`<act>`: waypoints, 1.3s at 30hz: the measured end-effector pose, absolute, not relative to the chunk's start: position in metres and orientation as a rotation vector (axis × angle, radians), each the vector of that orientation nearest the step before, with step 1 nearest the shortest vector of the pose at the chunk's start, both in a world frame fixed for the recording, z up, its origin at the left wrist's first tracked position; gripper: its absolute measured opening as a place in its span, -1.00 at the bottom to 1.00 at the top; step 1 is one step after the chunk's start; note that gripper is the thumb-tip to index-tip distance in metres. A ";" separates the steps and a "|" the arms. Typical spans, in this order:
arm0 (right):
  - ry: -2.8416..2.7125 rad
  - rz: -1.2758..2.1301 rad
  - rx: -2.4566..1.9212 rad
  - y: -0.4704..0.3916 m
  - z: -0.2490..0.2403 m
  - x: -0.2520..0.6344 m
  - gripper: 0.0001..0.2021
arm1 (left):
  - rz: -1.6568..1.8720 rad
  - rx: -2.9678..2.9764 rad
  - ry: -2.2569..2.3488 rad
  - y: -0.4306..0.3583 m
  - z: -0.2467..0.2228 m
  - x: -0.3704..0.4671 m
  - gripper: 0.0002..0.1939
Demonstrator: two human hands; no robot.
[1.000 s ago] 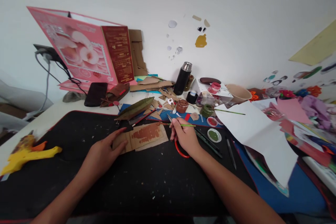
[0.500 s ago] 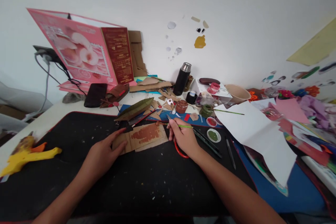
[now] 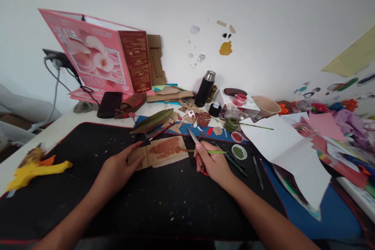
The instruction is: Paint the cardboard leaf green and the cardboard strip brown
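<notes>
A strip of cardboard (image 3: 146,159) lies on the black mat, with reddish-brown paint (image 3: 165,147) over much of its face. My left hand (image 3: 118,170) holds its left end, thumb on top and fingers at the far edge. Between the fingers of my right hand (image 3: 212,160) is a thin paintbrush (image 3: 216,152) with a green handle; its tip touches the right part of the painted area. Scissors (image 3: 193,136) lie under my right hand, blades pointing away, their red handles mostly hidden. Just beyond the cardboard stands a jar of brown paint (image 3: 204,119).
Near the back are a green paint jar (image 3: 231,124) with a brush across it, a black thermos (image 3: 205,90), a large leaf (image 3: 154,121) and cardboard scraps. Pens (image 3: 258,172) and a green-stained lid (image 3: 239,151) lie right. A yellow glue gun (image 3: 38,170) is left.
My right hand has moved slightly right and down, and the brush now lies more level. The brown paint reaches farther right on the cardboard. My left hand keeps its hold.
</notes>
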State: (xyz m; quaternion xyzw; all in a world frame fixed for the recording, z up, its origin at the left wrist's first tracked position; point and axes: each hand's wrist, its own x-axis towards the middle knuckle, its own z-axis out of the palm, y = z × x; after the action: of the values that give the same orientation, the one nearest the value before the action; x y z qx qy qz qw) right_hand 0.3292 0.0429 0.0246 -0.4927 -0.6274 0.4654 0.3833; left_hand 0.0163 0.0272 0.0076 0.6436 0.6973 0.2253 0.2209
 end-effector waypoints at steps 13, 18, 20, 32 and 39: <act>-1.569 1.201 -1.241 0.049 0.018 0.326 -0.46 | 0.574 1.783 1.963 0.027 0.009 0.017 -0.33; -1.503 1.227 -1.249 0.046 0.019 0.331 -0.47 | 0.601 1.784 1.935 0.028 0.007 0.016 -0.34; -1.503 1.194 -1.242 0.053 0.017 0.327 -0.47 | 0.605 1.778 1.931 0.027 0.008 0.016 -0.34; -1.454 1.137 -1.186 0.070 0.012 0.320 -0.48 | 0.580 1.755 1.955 0.027 0.009 0.017 -0.30; -1.501 1.105 -1.195 0.069 0.014 0.317 -0.47 | 0.560 1.760 1.971 0.027 0.012 0.019 -0.28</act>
State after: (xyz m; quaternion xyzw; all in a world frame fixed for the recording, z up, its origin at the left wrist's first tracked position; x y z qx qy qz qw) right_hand 0.3174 0.0693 0.0137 -0.4829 -0.6063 0.4462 0.4473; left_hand 0.0186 0.0270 0.0117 0.6359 0.7120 0.2023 0.2185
